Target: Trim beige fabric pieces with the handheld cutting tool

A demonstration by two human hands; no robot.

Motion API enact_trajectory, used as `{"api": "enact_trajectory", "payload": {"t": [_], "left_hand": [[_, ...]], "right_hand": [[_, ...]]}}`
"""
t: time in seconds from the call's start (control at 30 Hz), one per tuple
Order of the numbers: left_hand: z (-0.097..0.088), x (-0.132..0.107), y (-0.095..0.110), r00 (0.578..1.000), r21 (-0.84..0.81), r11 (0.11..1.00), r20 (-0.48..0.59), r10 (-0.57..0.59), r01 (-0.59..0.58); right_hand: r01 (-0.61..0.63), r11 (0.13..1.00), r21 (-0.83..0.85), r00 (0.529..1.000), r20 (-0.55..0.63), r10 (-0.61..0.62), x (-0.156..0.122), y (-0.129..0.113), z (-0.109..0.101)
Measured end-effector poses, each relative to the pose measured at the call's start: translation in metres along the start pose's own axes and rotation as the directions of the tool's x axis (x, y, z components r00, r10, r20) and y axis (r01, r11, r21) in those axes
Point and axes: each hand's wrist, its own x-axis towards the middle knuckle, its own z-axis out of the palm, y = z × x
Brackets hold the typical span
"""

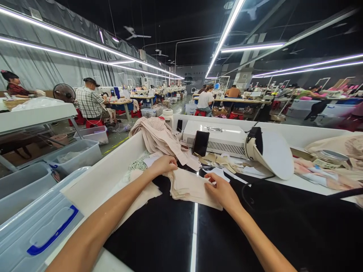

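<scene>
A stack of beige fabric pieces (188, 185) lies on the black tabletop (159, 234), its layers slightly fanned at the left end. My left hand (163, 165) pinches the stack's upper left corner between thumb and fingers. At the right end, my right hand (222, 190) has its fingers curled closed on the edge of the same stack. More cut beige fabric (146, 194) lies under and beside my left forearm. Behind my left hand, a heap of pale pink fabric strips (154, 136) hangs over the white table rim.
A white slotted box (215, 138), a dark phone (201, 143) and a white visor-like shade (276, 155) stand behind the stack, among paper and fabric scraps (218, 160). Plastic bins (70, 155) stand left of the table. Other people sit at sewing tables farther off.
</scene>
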Motion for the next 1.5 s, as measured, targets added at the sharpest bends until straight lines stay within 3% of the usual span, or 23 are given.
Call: {"api": "enact_trajectory", "payload": {"t": [0.2, 0.37, 0.5, 0.63, 0.8, 1.0, 1.3, 1.4, 1.5], "left_hand": [[0.016, -0.02, 0.026, 0.96, 0.19, 0.97, -0.206, 0.19, -0.151], [0.05, -0.034, 0.051, 0.946, 0.235, 0.934, -0.118, 0.302, -0.269], [0.067, -0.034, 0.042, 0.964, 0.257, 0.934, -0.022, 0.263, -0.249], [0.073, -0.035, 0.025, 0.977, 0.256, 0.943, 0.034, 0.212, -0.213], [0.079, -0.037, 0.015, 0.977, 0.232, 0.95, 0.042, 0.207, -0.211], [0.089, -0.034, 0.007, 0.974, 0.19, 0.956, 0.019, 0.224, -0.223], [0.081, -0.03, 0.008, 0.968, 0.146, 0.957, 0.017, 0.25, -0.249], [0.071, -0.037, 0.018, 0.966, 0.107, 0.961, -0.005, 0.257, -0.255], [0.051, -0.052, 0.021, 0.965, 0.069, 0.968, -0.085, 0.248, -0.243]], "right_hand": [[0.023, 0.996, -0.087, 1.0, 0.023, -0.021, 0.0, -0.006, 0.003], [0.037, 0.985, -0.171, 0.999, 0.026, -0.033, 0.001, -0.006, 0.003], [0.033, 0.955, -0.296, 0.997, -0.055, -0.051, 0.001, -0.004, -0.001], [0.114, 0.913, -0.391, 0.977, -0.122, -0.174, -0.003, -0.007, 0.0], [0.327, 0.859, -0.393, 0.931, -0.024, -0.365, -0.01, -0.007, 0.026], [0.366, 0.845, -0.39, 0.927, 0.079, -0.365, -0.02, 0.011, 0.053], [0.348, 0.863, -0.368, 0.932, 0.031, -0.362, -0.022, 0.004, 0.046], [0.384, 0.863, -0.329, 0.916, 0.019, -0.401, -0.043, -0.004, 0.04], [0.44, 0.861, -0.254, 0.895, 0.044, -0.444, -0.083, -0.002, 0.033]]}}
